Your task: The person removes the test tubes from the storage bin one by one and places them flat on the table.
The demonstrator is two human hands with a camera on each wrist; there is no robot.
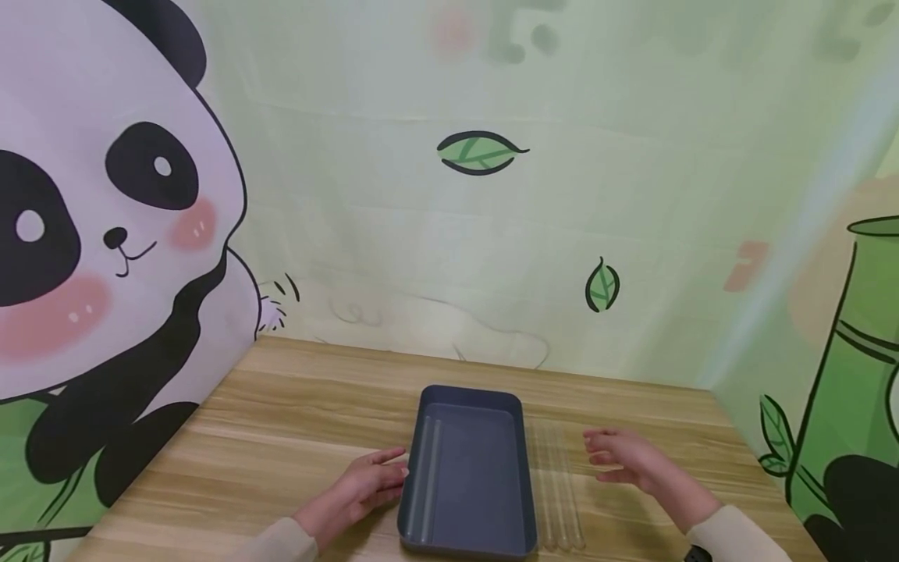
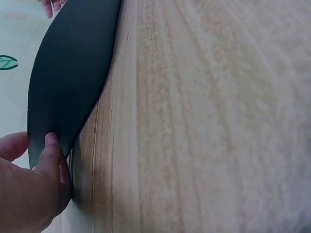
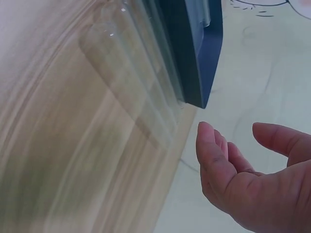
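A dark blue-grey rectangular tray point(image 1: 477, 484) lies lengthwise on the table. Along its inner left side rests clear test tubes point(image 1: 428, 480), rounded at the near end. More clear test tubes point(image 1: 556, 492) lie side by side on the wood just right of the tray; their far ends are hard to make out. My left hand point(image 1: 361, 488) is at the tray's left side, and in the left wrist view its fingers point(image 2: 51, 145) touch the outer wall. To the right of the loose tubes hovers my right hand point(image 3: 252, 179), fingers loosely bent, holding nothing.
The wooden table point(image 1: 316, 390) ends at a pale green wall cloth point(image 1: 351, 195) behind it. Printed panda point(image 1: 140, 273) and bamboo pictures cover the left and right sides. A dark band point(image 1: 698, 554) shows at my right wrist.
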